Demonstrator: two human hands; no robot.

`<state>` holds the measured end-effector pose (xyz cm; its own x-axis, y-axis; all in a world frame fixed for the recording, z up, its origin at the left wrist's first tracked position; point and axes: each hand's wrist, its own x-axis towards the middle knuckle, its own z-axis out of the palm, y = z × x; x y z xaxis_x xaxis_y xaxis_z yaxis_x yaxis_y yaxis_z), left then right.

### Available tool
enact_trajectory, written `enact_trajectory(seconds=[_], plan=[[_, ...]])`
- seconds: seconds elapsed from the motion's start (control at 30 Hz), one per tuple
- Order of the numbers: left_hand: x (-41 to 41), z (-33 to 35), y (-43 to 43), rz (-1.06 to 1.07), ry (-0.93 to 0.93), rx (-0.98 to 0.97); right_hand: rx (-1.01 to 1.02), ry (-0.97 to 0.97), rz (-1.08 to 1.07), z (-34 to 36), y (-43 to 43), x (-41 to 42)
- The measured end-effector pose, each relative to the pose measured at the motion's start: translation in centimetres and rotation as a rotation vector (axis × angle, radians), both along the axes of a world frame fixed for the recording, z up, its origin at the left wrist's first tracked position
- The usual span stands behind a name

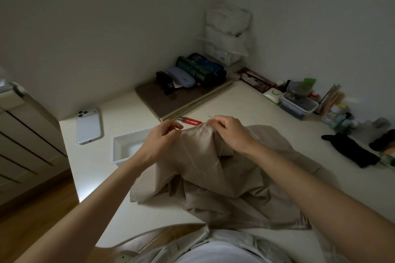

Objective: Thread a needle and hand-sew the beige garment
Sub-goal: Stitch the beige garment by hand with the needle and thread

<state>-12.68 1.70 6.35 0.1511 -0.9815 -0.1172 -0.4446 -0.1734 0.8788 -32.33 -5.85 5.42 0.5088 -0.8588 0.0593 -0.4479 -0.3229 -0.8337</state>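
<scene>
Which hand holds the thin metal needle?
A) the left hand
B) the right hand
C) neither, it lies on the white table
B: the thin metal needle sticks out from the pinching fingers of the right hand; the left hand grips only the beige cloth garment.

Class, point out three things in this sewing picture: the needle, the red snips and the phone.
needle (210,117): head view, on its bare shaft near the tip.
red snips (188,119): head view, on the red handle near the blades.
phone (88,128): head view, on the middle of its white back.
</scene>
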Motion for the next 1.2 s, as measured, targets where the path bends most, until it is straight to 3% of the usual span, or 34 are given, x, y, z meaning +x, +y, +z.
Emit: enact_trajectory(seconds=[0.2,0.5,0.6,0.77,1.0,1.2], plan=[[0.1,0.3,0.0,0.036,-0.09,0.063,-0.025,0.024,-0.028,0.1,0.0,0.0],[-0.2,0.3,0.2,0.058,0.042,0.042,-0.21,0.285,-0.159,0.0,0.2,0.8],[-0.1,0.1,0.2,0.073,0.08,0.019,-0.267,0.214,-0.186,0.6,0.9,1.3],[-0.3,0.3,0.3,0.094,0.133,-0.033,-0.241,-0.036,-0.039,1.1,2.5,2.3],[-0.7,0.6,0.5,0.096,0.232,-0.05,0.067,-0.033,-0.027,1.0,4.6,3.8],[-0.8,0.5,0.6,0.081,0.275,-0.048,0.047,-0.077,-0.033,1.0,4.8,4.5]])
